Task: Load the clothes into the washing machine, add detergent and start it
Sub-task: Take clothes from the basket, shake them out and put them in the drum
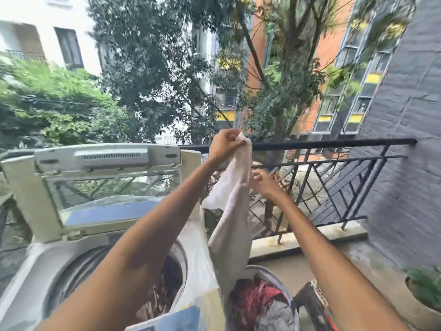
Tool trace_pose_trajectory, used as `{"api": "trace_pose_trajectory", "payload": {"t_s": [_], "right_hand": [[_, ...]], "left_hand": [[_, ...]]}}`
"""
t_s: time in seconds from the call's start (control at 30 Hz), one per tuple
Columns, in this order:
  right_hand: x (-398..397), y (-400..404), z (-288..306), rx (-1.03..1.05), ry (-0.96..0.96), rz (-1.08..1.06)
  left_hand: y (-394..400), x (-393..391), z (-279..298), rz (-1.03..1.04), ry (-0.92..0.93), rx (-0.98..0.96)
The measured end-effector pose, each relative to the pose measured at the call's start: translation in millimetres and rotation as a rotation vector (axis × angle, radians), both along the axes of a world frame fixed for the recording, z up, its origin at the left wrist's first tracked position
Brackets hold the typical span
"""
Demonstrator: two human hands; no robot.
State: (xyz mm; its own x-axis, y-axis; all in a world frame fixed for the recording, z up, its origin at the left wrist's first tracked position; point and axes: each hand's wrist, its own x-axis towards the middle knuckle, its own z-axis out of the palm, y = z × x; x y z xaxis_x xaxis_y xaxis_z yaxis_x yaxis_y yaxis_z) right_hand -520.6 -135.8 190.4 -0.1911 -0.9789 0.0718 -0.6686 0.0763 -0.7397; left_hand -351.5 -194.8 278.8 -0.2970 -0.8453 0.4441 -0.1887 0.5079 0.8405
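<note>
left hand (223, 145) pinches top of white cloth (232, 199), frame centre | right hand (261, 181) beside cloth, fingers loose, grasping nothing | cloth hangs over basket (269, 304), lower centre | washer (55, 266) lower left, lid (95, 177) up, clothes inside | railing (334, 177) behind | potted plant (424, 290) lower right

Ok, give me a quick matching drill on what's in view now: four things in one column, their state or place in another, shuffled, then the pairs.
Things:
1. left hand
2. right hand
3. washer lid
4. laundry basket

States:
A. raised open
B. holds red and grey clothes, beside the washer
C. grips the top of the white garment
D. fingers spread, next to the hanging cloth

Pairs: 1-C, 2-D, 3-A, 4-B
</note>
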Motion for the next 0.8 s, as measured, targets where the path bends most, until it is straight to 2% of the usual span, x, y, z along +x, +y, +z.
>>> {"api": "trace_pose_trajectory", "payload": {"t_s": [0.07, 0.13, 0.17, 0.23, 0.33, 0.43, 0.53, 0.67, 0.8], "right_hand": [[20.6, 3.1, 7.5, 0.1, 0.05, 0.096], [44.5, 12.5, 11.1, 0.119, 0.225, 0.122], [53.2, 12.2, 7.6, 0.056, 0.316, 0.098], [73.9, 12.1, 8.7, -0.123, 0.342, -0.013], [114.3, 11.1, 31.6, -0.305, 0.246, -0.06], [160.4, 10.4, 67.7, -0.519, 0.154, -0.063], [210.5, 9.0, 99.9, -0.686, -0.078, -0.117], [257.7, 7.3, 120.5, -0.722, -0.286, -0.121], [283.3, 4.7, 95.2, -0.665, -0.265, -0.08]], "left_hand": [[0.6, 22.4, 16.7, 0.038, 0.074, -0.033], [1.7, 45.4, 33.7, 0.092, 0.179, -0.072], [3.1, 57.7, 43.1, 0.119, 0.237, -0.086], [4.3, 81.8, 61.3, 0.185, 0.327, -0.12], [5.1, 124.6, 79.4, 0.298, 0.426, -0.148], [1.1, 166.4, 77.0, 0.423, 0.436, -0.143], [6.7, 198.3, 63.9, 0.436, 0.39, -0.148], [15.2, 226.6, 48.8, 0.414, 0.242, -0.128], [20.3, 258.8, 29.6, 0.39, 0.129, -0.044]]}}
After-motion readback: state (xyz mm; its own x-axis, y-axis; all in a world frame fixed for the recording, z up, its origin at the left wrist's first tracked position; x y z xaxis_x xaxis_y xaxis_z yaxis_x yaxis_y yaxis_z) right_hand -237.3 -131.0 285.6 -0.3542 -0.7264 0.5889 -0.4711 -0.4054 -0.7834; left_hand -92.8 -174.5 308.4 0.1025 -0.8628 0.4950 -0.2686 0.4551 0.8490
